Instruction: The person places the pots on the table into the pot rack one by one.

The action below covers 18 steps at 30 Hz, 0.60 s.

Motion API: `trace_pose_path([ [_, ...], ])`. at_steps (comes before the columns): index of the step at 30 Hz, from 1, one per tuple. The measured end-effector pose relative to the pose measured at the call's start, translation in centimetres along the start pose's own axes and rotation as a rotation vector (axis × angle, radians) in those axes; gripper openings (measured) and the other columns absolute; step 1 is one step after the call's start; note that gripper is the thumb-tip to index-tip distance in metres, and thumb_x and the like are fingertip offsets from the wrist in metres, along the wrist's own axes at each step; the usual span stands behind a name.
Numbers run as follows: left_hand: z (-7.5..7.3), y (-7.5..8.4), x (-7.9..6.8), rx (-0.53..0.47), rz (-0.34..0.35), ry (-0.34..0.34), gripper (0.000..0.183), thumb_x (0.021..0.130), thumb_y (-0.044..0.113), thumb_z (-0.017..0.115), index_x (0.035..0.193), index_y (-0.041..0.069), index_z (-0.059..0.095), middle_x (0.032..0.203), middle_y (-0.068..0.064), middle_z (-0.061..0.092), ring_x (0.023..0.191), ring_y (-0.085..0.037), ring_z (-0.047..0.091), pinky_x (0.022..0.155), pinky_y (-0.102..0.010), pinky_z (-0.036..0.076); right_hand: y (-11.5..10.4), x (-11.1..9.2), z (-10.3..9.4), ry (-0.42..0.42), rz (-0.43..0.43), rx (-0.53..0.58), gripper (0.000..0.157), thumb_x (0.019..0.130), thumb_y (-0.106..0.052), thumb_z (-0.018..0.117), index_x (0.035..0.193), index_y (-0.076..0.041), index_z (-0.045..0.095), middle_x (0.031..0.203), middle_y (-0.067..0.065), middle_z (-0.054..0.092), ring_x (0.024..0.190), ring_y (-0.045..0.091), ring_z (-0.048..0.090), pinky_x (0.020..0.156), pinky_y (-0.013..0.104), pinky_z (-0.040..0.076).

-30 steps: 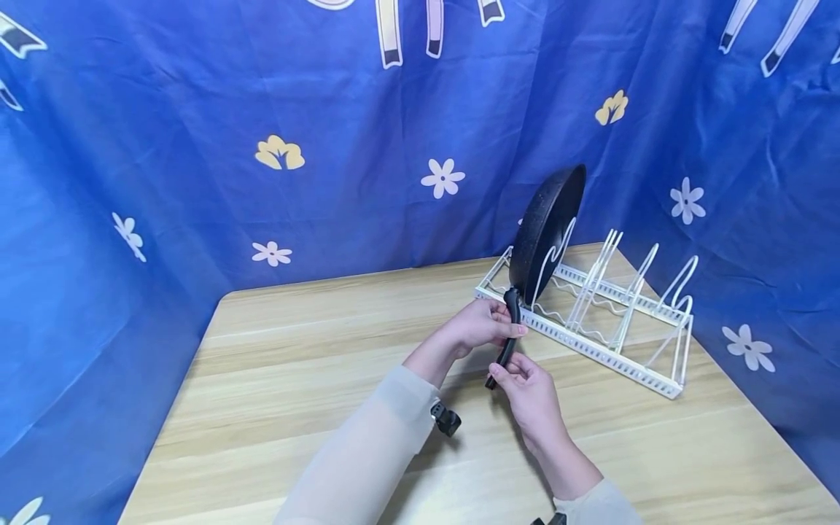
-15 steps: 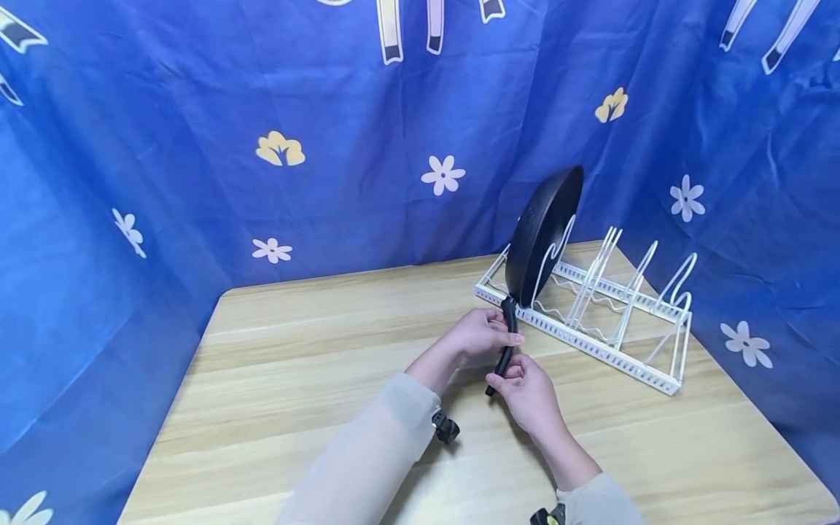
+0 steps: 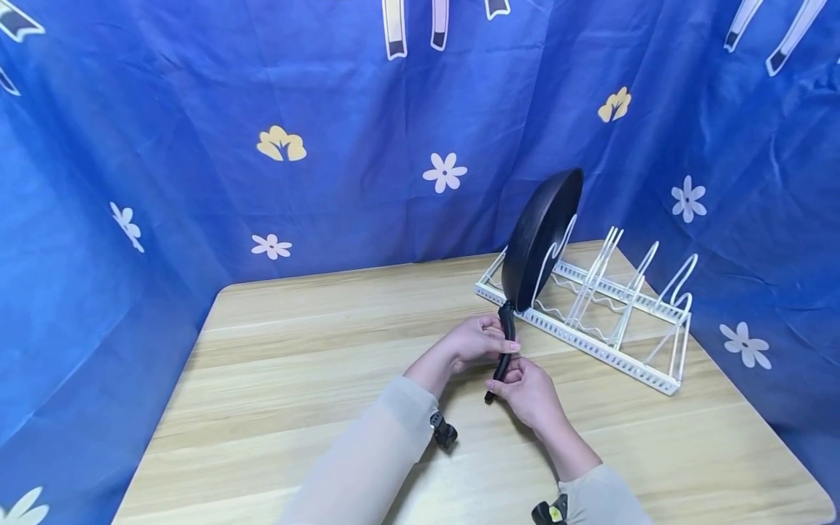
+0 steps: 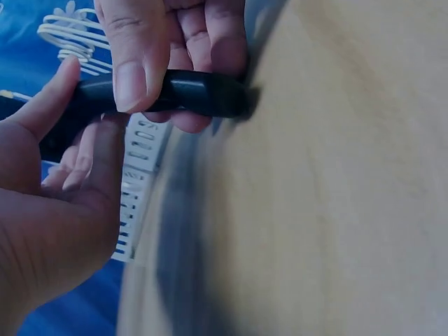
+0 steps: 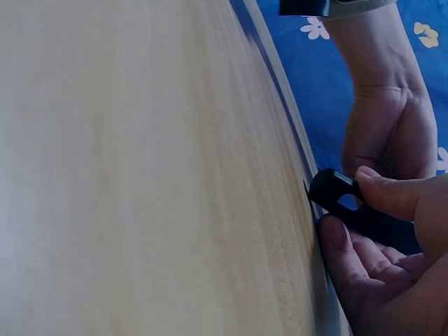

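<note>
A black frying pan [image 3: 534,240] stands on edge at the left end of a white wire rack [image 3: 597,350], its handle slanting down toward the person. My left hand [image 3: 477,341] grips the handle [image 3: 508,324] near the pan, thumb on one side and fingers on the other. Lower down, my right hand [image 3: 530,390] pinches the handle close to its tip. In the left wrist view the right hand's thumb [image 4: 133,84] lies across the black handle. The right wrist view shows the handle's end [image 5: 336,189] with its hanging hole, between right thumb and fingers.
Upright wire dividers [image 3: 593,281] rise along the rack to the right of the pan. Rack and hands are at the right part of a wooden table [image 3: 295,364]. Blue patterned cloth [image 3: 367,146] hangs behind the table and at both sides.
The pan has slid slightly toward the person and down to the left. Both hands have moved with the handle, keeping their hold. The rack stays in place.
</note>
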State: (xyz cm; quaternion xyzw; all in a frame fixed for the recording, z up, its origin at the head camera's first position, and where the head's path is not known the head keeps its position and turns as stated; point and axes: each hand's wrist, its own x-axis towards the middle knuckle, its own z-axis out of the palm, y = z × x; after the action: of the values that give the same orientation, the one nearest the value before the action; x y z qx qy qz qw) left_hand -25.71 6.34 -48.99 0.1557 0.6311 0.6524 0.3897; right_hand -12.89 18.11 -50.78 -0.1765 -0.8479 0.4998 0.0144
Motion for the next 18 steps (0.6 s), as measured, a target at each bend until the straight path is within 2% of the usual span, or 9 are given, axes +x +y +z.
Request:
trace_pose_path([
  [5, -0.2, -0.5, 0.2, -0.089, -0.021, -0.023, 0.025, 0.099, -0.005, 0.072, 0.104, 0.015, 0.058, 0.087, 0.007, 0.079, 0.086, -0.010, 0.076, 0.088, -0.026, 0.065, 0.2, 0.2, -0.1, -0.002, 0.013, -0.013, 0.030, 0.083, -0.020, 0.094, 0.097, -0.006, 0.071, 0.083, 0.003, 0.078, 0.077, 0.014, 0.065, 0.076, 0.031, 0.049],
  [8, -0.2, -0.6, 0.3, -0.092, -0.017, -0.010, 0.024, 0.099, -0.005, 0.073, 0.105, 0.014, 0.060, 0.089, 0.006, 0.080, 0.086, -0.010, 0.077, 0.088, -0.027, 0.065, 0.1, 0.3, -0.2, -0.008, 0.017, -0.016, 0.030, 0.083, -0.021, 0.093, 0.098, -0.005, 0.072, 0.084, 0.004, 0.079, 0.079, 0.014, 0.066, 0.076, 0.030, 0.049],
  [11, 0.0, -0.8, 0.4, -0.055, -0.009, 0.033, 0.022, 0.097, -0.003, 0.077, 0.108, 0.010, 0.063, 0.093, 0.000, 0.082, 0.086, -0.010, 0.076, 0.088, -0.027, 0.066, 0.1, 0.4, -0.3, -0.019, 0.015, -0.019, 0.030, 0.083, -0.020, 0.093, 0.098, -0.004, 0.072, 0.085, 0.004, 0.078, 0.079, 0.015, 0.066, 0.075, 0.029, 0.050],
  [13, 0.3, -0.8, 0.3, 0.027, 0.005, 0.083, 0.024, 0.095, 0.002, 0.081, 0.112, 0.007, 0.066, 0.099, -0.005, 0.083, 0.086, -0.011, 0.076, 0.086, -0.027, 0.066, 0.2, 0.4, -0.4, -0.028, -0.003, -0.049, 0.028, 0.085, -0.022, 0.092, 0.097, -0.005, 0.073, 0.084, 0.003, 0.078, 0.079, 0.014, 0.066, 0.075, 0.030, 0.050],
  [14, 0.6, -0.7, 0.2, 0.099, 0.022, 0.111, 0.026, 0.094, 0.005, 0.083, 0.114, 0.004, 0.067, 0.102, -0.008, 0.083, 0.088, -0.012, 0.077, 0.085, -0.027, 0.066, 0.2, 0.5, -0.4, -0.037, -0.017, -0.071, 0.026, 0.086, -0.023, 0.090, 0.097, -0.006, 0.073, 0.084, 0.002, 0.078, 0.079, 0.014, 0.066, 0.076, 0.031, 0.051],
  [16, 1.1, -0.3, -0.2, 0.317, 0.069, 0.177, 0.032, 0.094, 0.014, 0.085, 0.119, 0.001, 0.069, 0.109, -0.011, 0.084, 0.095, -0.016, 0.079, 0.089, -0.030, 0.066, 0.3, 0.5, -0.7, -0.054, -0.057, -0.141, 0.023, 0.092, -0.027, 0.086, 0.096, -0.008, 0.074, 0.084, 0.001, 0.078, 0.081, 0.016, 0.067, 0.076, 0.034, 0.053],
  [18, 1.8, 0.3, -0.9, 0.563, 0.104, 0.237, 0.042, 0.098, 0.025, 0.083, 0.128, -0.002, 0.069, 0.117, -0.015, 0.082, 0.108, -0.023, 0.079, 0.098, -0.035, 0.064, 0.1, 0.4, -1.2, -0.074, -0.121, -0.235, 0.022, 0.098, -0.031, 0.079, 0.099, -0.009, 0.075, 0.087, 0.001, 0.079, 0.085, 0.019, 0.071, 0.079, 0.039, 0.056],
])
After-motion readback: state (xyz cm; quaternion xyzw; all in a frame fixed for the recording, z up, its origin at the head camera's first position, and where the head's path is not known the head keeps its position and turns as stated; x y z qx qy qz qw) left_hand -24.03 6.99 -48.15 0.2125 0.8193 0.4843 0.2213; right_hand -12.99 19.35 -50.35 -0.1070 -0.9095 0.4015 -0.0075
